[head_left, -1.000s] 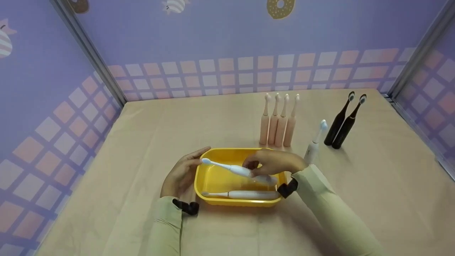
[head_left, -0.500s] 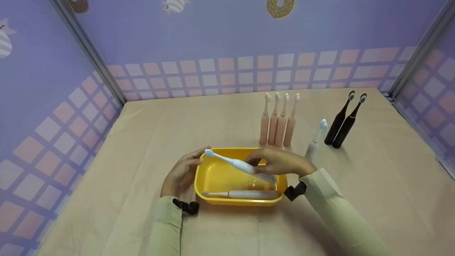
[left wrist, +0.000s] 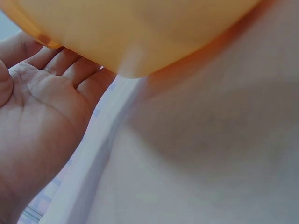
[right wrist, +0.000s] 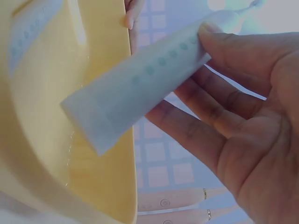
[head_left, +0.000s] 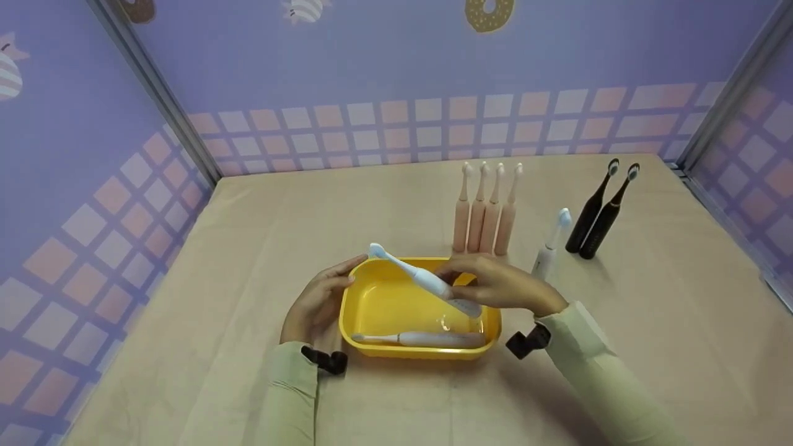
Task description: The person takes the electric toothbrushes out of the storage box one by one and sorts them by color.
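My right hand [head_left: 492, 282] pinches the handle of a white electric toothbrush [head_left: 427, 280] between thumb and fingers. The brush slants above the yellow plastic bin [head_left: 421, 354], its head up and to the left, its base low on the right. A row of marks runs along its handle [right wrist: 161, 60] in the right wrist view. Another white electric toothbrush [head_left: 441, 339] lies inside along the bin's near wall. At the bin's left end, my left hand [head_left: 317, 302] holds the rim, thumb on top and fingers against the outside wall. Its palm [left wrist: 42, 102] shows in the left wrist view.
Several pink electric toothbrushes [head_left: 485, 226] stand upright in a row behind the bin. To their right stand one white electric toothbrush [head_left: 545, 260] and two black electric toothbrushes [head_left: 593, 217]. Patterned panels [head_left: 396, 62] enclose the cloth-covered table [head_left: 291, 223].
The toothbrush in my right hand has risen and tilted more steeply, its head moving up and slightly right. My right hand has shifted right and a little up. The left hand stays on the bin.
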The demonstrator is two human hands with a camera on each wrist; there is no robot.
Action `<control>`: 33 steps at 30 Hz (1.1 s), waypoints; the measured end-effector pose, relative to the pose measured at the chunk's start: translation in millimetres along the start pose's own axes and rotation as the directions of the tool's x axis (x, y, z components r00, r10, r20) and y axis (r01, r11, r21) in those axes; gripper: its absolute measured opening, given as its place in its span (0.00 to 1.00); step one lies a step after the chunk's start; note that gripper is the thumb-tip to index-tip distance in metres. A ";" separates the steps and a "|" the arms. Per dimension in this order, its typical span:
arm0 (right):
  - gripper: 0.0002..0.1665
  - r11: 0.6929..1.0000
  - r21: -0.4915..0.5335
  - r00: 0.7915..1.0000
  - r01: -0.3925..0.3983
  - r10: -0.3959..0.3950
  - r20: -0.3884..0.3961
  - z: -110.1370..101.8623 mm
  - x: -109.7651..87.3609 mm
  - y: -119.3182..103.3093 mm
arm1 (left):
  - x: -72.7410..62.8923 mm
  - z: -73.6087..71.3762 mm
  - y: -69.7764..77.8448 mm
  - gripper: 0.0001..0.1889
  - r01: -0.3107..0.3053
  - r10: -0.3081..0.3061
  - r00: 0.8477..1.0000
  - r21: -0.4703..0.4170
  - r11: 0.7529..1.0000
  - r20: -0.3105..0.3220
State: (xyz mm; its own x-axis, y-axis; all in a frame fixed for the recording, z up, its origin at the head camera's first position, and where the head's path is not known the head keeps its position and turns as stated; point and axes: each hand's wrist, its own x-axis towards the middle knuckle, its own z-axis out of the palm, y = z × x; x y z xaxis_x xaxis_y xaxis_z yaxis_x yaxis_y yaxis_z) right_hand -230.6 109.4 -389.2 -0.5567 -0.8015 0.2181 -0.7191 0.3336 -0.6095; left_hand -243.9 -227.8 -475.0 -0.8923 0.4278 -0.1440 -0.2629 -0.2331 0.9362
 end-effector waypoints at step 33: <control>0.18 0.975 0.224 0.932 0.003 0.079 -0.354 2.6 -48.8 4.4 | -2.3 -0.5 -1.4 0.28 -0.008 0.008 1.000 -0.024 1.000 -0.001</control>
State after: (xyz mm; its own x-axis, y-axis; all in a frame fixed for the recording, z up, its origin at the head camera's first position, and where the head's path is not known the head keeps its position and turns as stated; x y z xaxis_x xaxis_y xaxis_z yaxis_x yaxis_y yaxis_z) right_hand -205.6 148.6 -404.5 -0.7226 -0.5452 0.4249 -0.6093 0.2121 -0.7641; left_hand -241.6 -228.9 -476.1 -0.8947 0.4251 -0.1371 -0.2647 -0.2576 0.9293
